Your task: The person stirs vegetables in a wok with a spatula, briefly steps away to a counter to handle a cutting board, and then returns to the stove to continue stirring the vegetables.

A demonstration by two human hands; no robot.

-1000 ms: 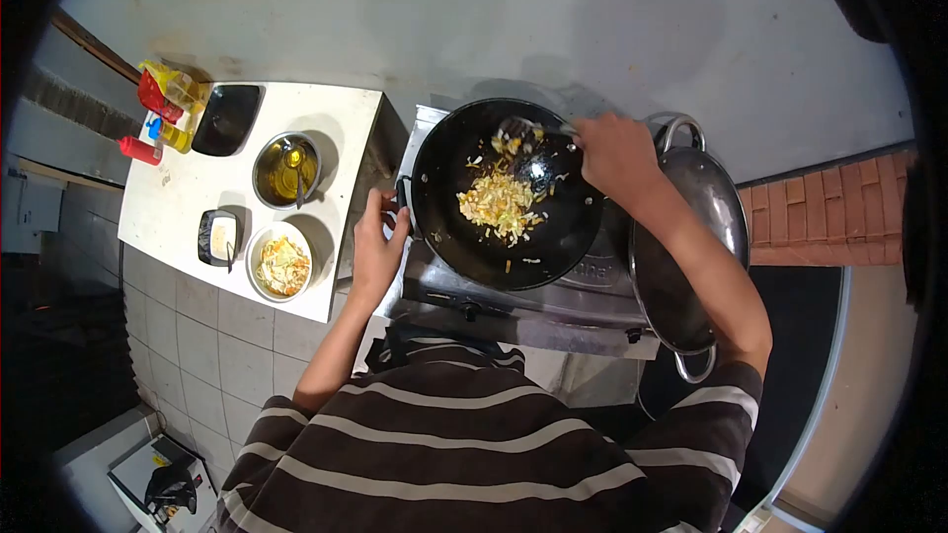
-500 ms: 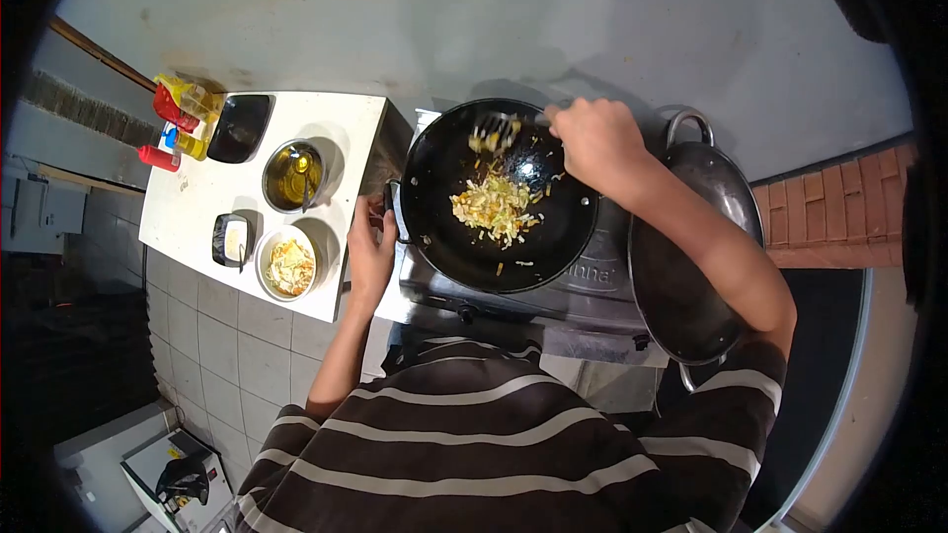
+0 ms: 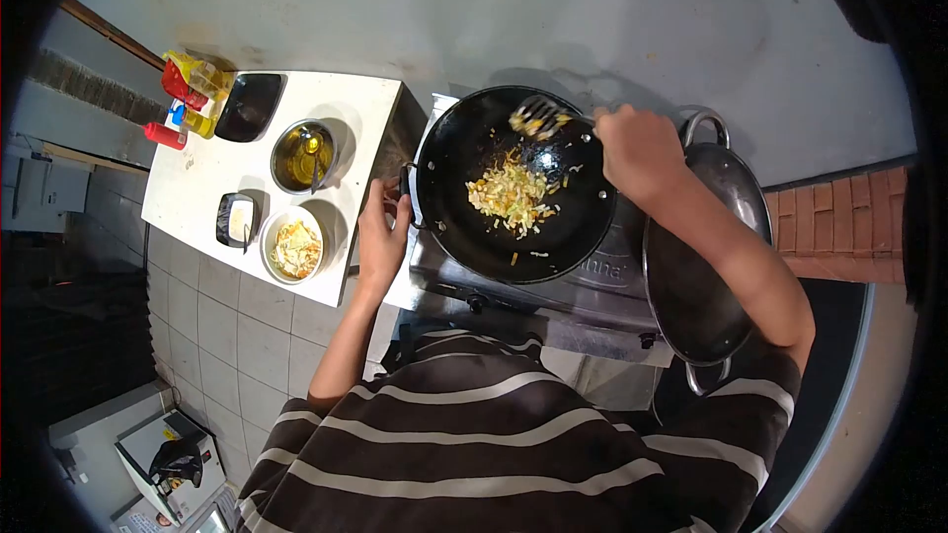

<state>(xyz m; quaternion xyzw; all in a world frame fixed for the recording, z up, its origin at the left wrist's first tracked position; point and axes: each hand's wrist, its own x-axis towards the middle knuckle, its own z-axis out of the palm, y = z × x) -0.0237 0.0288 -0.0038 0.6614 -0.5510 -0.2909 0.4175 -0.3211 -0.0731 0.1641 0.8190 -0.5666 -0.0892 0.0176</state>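
A black wok [image 3: 474, 247] sits on the stove in front of me. Chopped vegetables, perhaps cabbage with egg, lie heaped in its middle [image 3: 512, 195]. My right hand [image 3: 640, 150] is closed around the handle of a slotted spatula [image 3: 538, 118], whose head is over the wok's far side with bits of food on it. At the wok's left side, my left hand [image 3: 383, 237] has its fingers and thumb about the loop handle [image 3: 406, 186]; part of that grip is hidden.
Right of the wok stands a larger two-handled pan [image 3: 696, 266]. On the white table [image 3: 197, 199] at left are a metal pot of oil [image 3: 304, 156], a bowl of shredded vegetables [image 3: 293, 245], a small black dish [image 3: 237, 220], a black tray [image 3: 250, 107] and a red bottle [image 3: 165, 135]. A wall rises behind.
The spatula head has moved right across the wok's far side, along with my right hand. My left hand stays at the wok handle. The whole view has shifted slightly.
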